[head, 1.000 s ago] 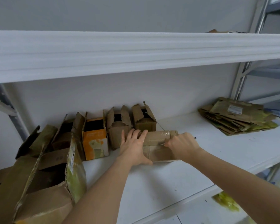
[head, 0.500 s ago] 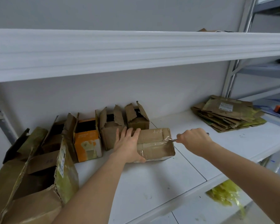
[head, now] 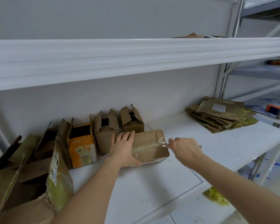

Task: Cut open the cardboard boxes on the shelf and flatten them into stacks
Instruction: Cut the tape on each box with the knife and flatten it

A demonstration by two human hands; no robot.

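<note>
Fingers of the left hand [head: 123, 147] lie nearly straight and spread across the top left of the taped box [head: 149, 146], thumb hooked down its near face, pressing it onto the white shelf [head: 208, 143]; fingers of the right hand [head: 185, 148] are curled tight round a thin metal cutter [head: 166, 145], of which only the tip shows, at the box's right edge where the clear tape [head: 158, 143] wrinkles and lifts. The box lies on its side near the middle of the shelf, just in front of a row of opened boxes [head: 107, 131] with raised, torn flaps. Probable hazards: the blade lies on a line toward the bracing hand, so a slip along the tape seam could carry it toward those fingers; the tape may stretch and snag rather than part, dragging the light box sideways under a one-sided hold. An orange box [head: 82, 146] stands further left, larger torn cartons [head: 31, 175] beyond it. The flattened stack [head: 220, 115] rests well apart at the shelf's right end.
</note>
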